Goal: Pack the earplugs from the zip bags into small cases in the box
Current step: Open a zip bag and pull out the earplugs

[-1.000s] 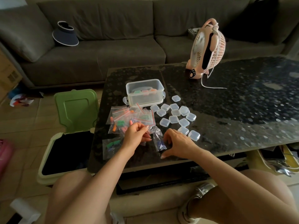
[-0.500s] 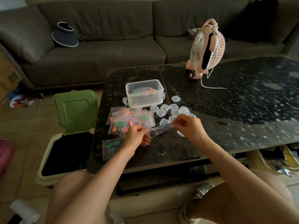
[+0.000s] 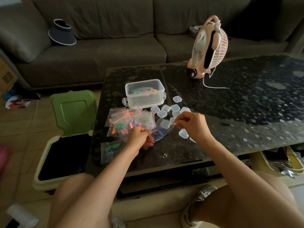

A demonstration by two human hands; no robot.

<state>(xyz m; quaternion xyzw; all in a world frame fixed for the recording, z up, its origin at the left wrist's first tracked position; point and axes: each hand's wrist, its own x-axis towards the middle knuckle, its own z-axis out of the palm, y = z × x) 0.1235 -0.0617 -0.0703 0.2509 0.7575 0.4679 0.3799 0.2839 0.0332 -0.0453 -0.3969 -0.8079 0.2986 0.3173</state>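
A clear zip bag (image 3: 160, 133) with dark blue earplugs inside is stretched between my two hands above the dark table (image 3: 230, 112). My left hand (image 3: 139, 139) grips its lower end and also holds loose pink earplugs in curled fingers. My right hand (image 3: 194, 125) pinches the bag's upper edge. A pile of zip bags (image 3: 130, 122) with orange, green and pink earplugs lies left of my hands. Several empty small clear cases (image 3: 166, 111) are scattered behind my hands. The clear plastic box (image 3: 144, 93) holds filled cases in green, pink and orange.
A pink desk fan (image 3: 209, 48) with a white cord stands at the table's back. An open bin with a green lid (image 3: 74, 111) sits on the floor by the table's left edge. A grey sofa (image 3: 115, 46) with a dark visor hat runs behind.
My right hand rose from the table near the front cases, took the bag's edge and lifted it up and right. My left hand stayed put, holding the bag's other end.
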